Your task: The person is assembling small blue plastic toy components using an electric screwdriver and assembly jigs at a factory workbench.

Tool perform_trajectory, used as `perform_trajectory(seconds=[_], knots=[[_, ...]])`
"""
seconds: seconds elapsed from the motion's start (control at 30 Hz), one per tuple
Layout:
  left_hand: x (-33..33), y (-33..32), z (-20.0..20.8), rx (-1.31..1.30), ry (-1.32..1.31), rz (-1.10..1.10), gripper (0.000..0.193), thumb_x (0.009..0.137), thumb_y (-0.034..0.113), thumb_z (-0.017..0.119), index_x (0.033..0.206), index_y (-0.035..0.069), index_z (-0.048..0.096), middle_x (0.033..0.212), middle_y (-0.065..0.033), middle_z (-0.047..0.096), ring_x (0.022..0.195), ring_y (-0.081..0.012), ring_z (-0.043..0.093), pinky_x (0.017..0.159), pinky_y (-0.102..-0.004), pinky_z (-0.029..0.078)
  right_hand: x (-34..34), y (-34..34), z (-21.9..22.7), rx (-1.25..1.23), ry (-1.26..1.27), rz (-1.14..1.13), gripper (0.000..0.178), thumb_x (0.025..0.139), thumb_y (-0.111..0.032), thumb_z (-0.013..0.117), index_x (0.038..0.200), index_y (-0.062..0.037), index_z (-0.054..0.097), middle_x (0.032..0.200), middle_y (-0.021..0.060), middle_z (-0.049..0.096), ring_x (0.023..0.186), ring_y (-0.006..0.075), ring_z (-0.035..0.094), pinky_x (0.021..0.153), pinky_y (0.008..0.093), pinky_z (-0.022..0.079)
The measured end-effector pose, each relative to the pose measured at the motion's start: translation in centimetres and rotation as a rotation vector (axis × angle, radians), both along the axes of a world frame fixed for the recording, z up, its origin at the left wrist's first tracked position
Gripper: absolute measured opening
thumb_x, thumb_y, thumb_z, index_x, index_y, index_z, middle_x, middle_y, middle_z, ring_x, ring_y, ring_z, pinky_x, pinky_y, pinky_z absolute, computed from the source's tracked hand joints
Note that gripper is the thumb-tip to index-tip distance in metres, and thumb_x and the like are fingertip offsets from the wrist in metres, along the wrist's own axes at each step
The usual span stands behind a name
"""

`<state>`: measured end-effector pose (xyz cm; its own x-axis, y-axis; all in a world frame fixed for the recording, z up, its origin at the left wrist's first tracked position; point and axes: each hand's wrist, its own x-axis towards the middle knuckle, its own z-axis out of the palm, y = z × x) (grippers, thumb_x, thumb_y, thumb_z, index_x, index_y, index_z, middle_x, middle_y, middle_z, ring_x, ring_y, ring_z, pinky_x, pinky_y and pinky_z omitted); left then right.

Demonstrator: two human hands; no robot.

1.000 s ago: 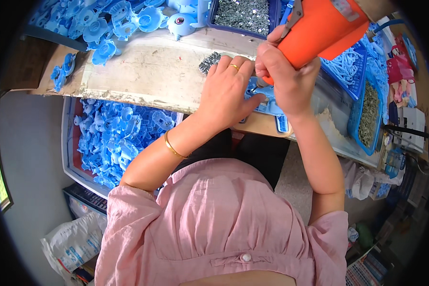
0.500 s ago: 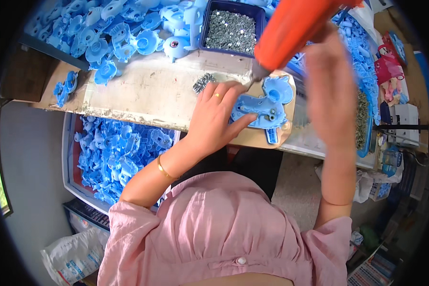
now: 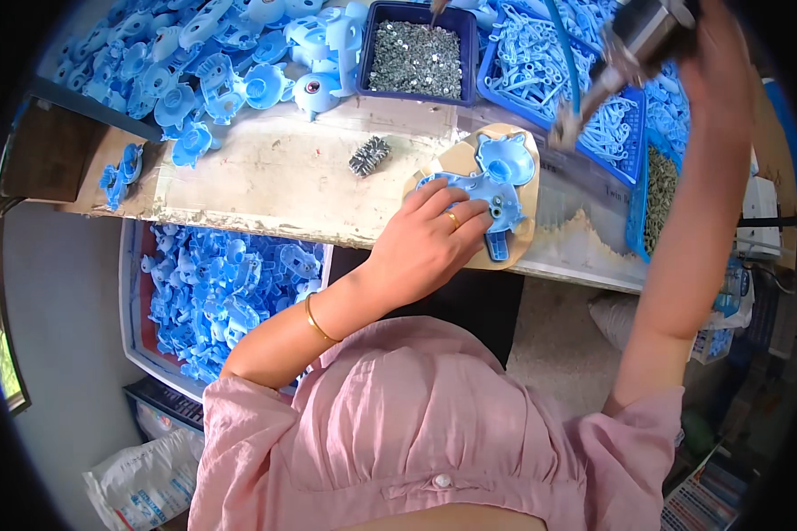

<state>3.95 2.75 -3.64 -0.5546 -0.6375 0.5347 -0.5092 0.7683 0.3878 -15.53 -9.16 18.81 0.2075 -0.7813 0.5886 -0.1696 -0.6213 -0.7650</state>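
A light blue animal-shaped plastic shell (image 3: 496, 190) lies in a tan board fixture (image 3: 524, 226). My left hand (image 3: 429, 232) is over the shell's left part, fingers curled down onto it; the fingertips are partly hidden. A small metal part (image 3: 496, 209) shows inside the shell. At the upper right, my right hand (image 3: 717, 57) is closed round a black and silver power driver (image 3: 639, 42), blurred by motion, its tip pointing down left over the bench. A dark clump of small screws (image 3: 369, 157) sits left of the fixture.
A dark blue bin of small metal pieces (image 3: 416, 57) stands behind the fixture, beside a blue basket of plastic parts (image 3: 540, 62). Blue shells (image 3: 186, 88) heap at the back left. A crate of blue parts (image 3: 221, 292) stands below the bench (image 3: 266, 168). A blue hose (image 3: 560, 40) hangs nearby.
The red driver has gone from view; a black and silver one is in my right hand, which has moved right and up. My left hand has shifted right and nearer, over the shell.
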Motion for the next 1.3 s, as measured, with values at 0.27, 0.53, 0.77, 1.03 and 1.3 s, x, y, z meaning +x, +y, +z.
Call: perform_trajectory(seconds=[0.27, 0.53, 0.77, 1.03, 1.3], knots=[[-0.8, -0.9, -0.9, 0.006, -0.065, -0.045, 0.016, 0.086, 0.014, 0.067, 0.099, 0.006, 0.065, 0.111, -0.0071, 0.068, 0.105, -0.0257, 0.061, 0.098, -0.0385, 0.047, 3.1, 5.4, -4.0, 0.009, -0.233, -0.143, 0.063, 0.088, -0.022, 0.062, 0.139, 0.0058, 0.037, 0.070, 0.0033, 0.053, 0.057, 0.0107, 0.053, 0.051, 0.0236, 0.047], [-1.0, -0.8, -0.9, -0.016, -0.042, -0.014, 0.017, 0.082, 0.013, 0.069, 0.097, 0.006, 0.065, 0.107, -0.0057, 0.068, 0.102, -0.0247, 0.062, 0.094, -0.0368, 0.048, 3.6, 6.3, -6.1, -0.008, -0.277, -0.223, 0.057, 0.083, -0.019, 0.063, 0.129, 0.0076, 0.044, 0.067, 0.0033, 0.056, 0.053, 0.0110, 0.052, 0.049, 0.0225, 0.042], [-0.9, -0.8, -0.8, 0.010, -0.138, -0.019, 0.018, 0.081, 0.012, 0.068, 0.097, 0.006, 0.065, 0.106, -0.0056, 0.067, 0.100, -0.0248, 0.061, 0.094, -0.0368, 0.048, 4.4, 8.1, -6.1, 0.086, -0.279, -0.467, 0.047, 0.086, -0.015, 0.064, 0.125, 0.0051, 0.048, 0.072, 0.0038, 0.059, 0.055, 0.0109, 0.056, 0.053, 0.0249, 0.049], [-1.0, -0.4, 1.6, -0.014, -0.011, -0.041, 0.017, 0.081, 0.011, 0.071, 0.097, 0.005, 0.066, 0.109, -0.0070, 0.069, 0.098, -0.0260, 0.063, 0.093, -0.0406, 0.048, -3.3, -0.2, 1.9, 0.216, -0.374, 0.296, 0.030, 0.095, -0.035, 0.069, 0.093, -0.0052, 0.064, 0.077, 0.0036, 0.064, 0.066, 0.0097, 0.062, 0.061, 0.0240, 0.050], [12.9, 2.7, 11.1, 0.644, 0.238, 0.063, 0.020, 0.068, 0.007, 0.068, 0.086, -0.002, 0.068, 0.088, -0.0149, 0.070, 0.079, -0.0288, 0.063, 0.075, -0.0376, 0.047, -23.8, -8.6, -6.7, 0.121, 0.362, -0.323, 0.043, 0.095, -0.036, 0.063, 0.123, -0.0045, 0.062, 0.114, 0.0108, 0.067, 0.099, 0.0188, 0.066, 0.082, 0.0312, 0.053]])
